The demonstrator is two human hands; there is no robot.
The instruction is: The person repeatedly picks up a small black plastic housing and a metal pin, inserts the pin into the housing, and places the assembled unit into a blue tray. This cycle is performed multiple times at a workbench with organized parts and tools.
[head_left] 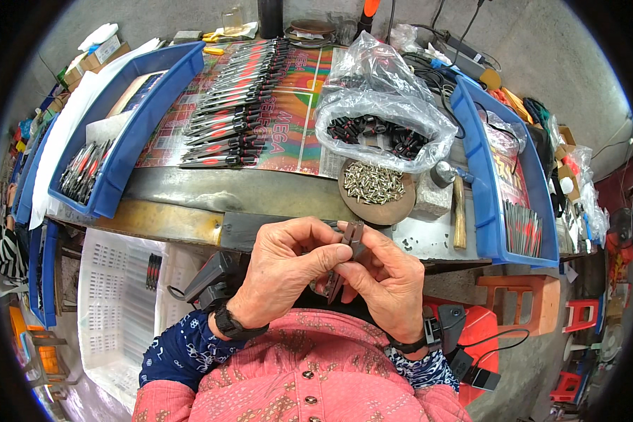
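Both hands meet over the near bench edge, around a narrow, dark brownish metal-looking piece (336,281). My left hand (288,260) pinches it near its upper end between thumb and fingers. From the other side, my right hand (387,281) grips it with the thumb pressed against it. Fingers cover much of the piece, so its exact kind does not show. Just beyond the hands, a round dish (359,209) holds a heap of small shiny metal pins or screws (374,184). Behind that stands an open clear plastic bag (380,70) of small black-and-red parts (401,141).
Slim black-and-red pointed tools (225,105) lie in a long row on printed sheets. Blue trays (116,186) (482,176) flank the bench, both with similar tools. A hammer (459,211) rests right of the dish by a grey block (435,195). A white crate (123,281) sits lower left.
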